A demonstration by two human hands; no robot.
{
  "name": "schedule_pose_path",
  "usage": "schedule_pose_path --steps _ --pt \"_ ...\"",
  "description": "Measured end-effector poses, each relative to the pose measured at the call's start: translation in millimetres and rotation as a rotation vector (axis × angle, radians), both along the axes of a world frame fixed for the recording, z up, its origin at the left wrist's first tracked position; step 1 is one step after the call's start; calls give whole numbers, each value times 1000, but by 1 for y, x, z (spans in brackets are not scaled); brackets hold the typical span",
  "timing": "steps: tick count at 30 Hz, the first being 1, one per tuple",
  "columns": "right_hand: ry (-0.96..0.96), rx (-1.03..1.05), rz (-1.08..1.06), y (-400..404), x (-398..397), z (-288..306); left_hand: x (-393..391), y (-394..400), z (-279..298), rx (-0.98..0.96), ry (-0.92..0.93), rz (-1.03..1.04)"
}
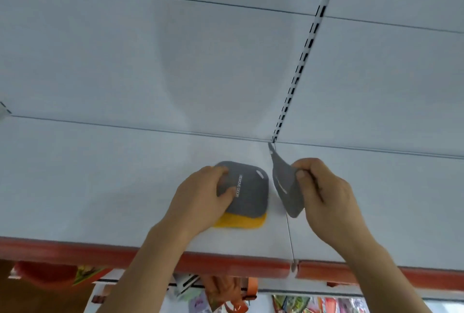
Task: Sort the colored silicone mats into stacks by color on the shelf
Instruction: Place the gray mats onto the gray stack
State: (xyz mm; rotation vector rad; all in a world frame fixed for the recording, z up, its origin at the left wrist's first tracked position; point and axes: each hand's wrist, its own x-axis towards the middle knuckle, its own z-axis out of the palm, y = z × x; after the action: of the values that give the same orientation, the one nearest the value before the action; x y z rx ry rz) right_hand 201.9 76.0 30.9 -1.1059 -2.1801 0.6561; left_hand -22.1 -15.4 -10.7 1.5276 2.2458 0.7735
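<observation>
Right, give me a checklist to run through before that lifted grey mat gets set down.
1. Lifted grey mat held securely: ok, the right hand pinches its edge.
2. Mat clear of the shelf: ok, it hangs tilted above it.
3. Pile steadied: ok, the left hand holds the flat grey mat.
4. Pile sorted by colour: not ok, a yellow mat lies under the flat grey one.
5. More mats beneath the yellow: cannot tell.

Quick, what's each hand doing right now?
Left hand: grips the grey mat lying on the yellow mat.
Right hand: pinches a second grey mat, lifted.
</observation>
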Motion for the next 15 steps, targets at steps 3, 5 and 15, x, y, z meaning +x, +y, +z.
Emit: schedule_pose_path --steps 3,5,15 --pt "83 -105 77 -7 -2 16 1 5 18 120 -286 -49" --pt "150 -150 101 -10 -10 23 1 8 31 153 -507 -125" --pt "-8 -114 -55 31 -31 -29 -34 -6 27 230 -450 79"
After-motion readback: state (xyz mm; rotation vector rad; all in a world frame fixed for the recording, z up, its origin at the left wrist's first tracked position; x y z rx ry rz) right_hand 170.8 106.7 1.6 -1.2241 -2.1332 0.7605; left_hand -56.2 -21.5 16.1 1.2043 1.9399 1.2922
